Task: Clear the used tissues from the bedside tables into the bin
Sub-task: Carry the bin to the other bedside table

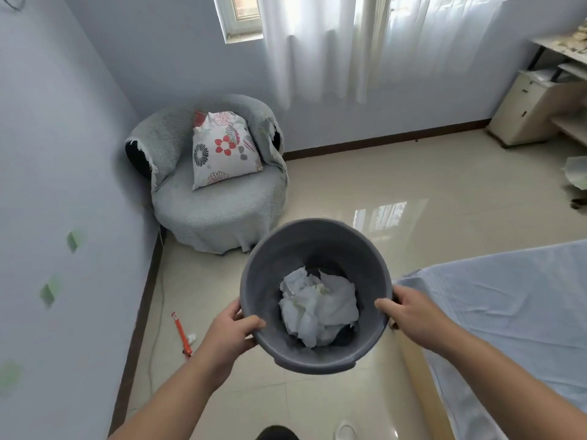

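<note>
A round grey plastic bin (270,271) is held up above the tiled floor in the middle of the view. Crumpled white tissues (319,308) lie piled at its bottom. My left hand (233,333) grips the bin's left rim, thumb over the edge. My right hand (409,314) grips the right rim the same way. No bedside table is in view.
A round grey-covered armchair (219,211) with a floral cushion (224,147) stands in the left corner. The bed (508,312) with a pale blue sheet fills the lower right. An orange tool (182,333) and a small white scrap (191,337) lie on the floor by the left wall. A cream cabinet (527,112) stands far right.
</note>
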